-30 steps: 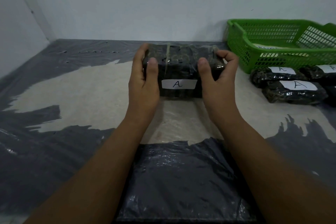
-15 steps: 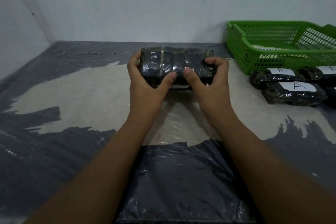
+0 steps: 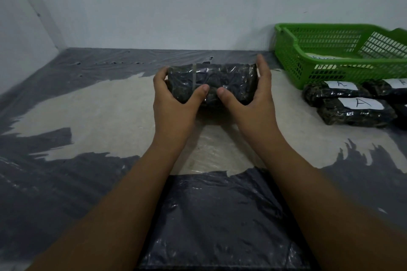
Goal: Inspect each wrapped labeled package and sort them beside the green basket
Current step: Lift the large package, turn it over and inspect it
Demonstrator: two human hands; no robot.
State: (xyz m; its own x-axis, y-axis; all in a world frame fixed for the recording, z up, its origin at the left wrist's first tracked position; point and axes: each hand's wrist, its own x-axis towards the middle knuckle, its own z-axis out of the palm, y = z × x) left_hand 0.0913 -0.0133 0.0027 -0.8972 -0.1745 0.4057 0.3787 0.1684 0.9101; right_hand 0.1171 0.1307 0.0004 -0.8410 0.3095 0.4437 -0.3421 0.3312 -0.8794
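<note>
Both the left hand (image 3: 174, 103) and right hand (image 3: 253, 99) grasped 1 dark wrapped package (image 3: 220, 81) above the table, well left of the green basket (image 3: 288, 61). Its label faced away; the slick film risked slipping, or missorting.

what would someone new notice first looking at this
The eye lands first on the dark wrapped package held up at centre between the left hand and right hand, no label showing on the side facing the camera. Next comes the bright green basket at the far right against the wall. In front of it lie more wrapped packages, the nearest with a white label marked A.
</note>
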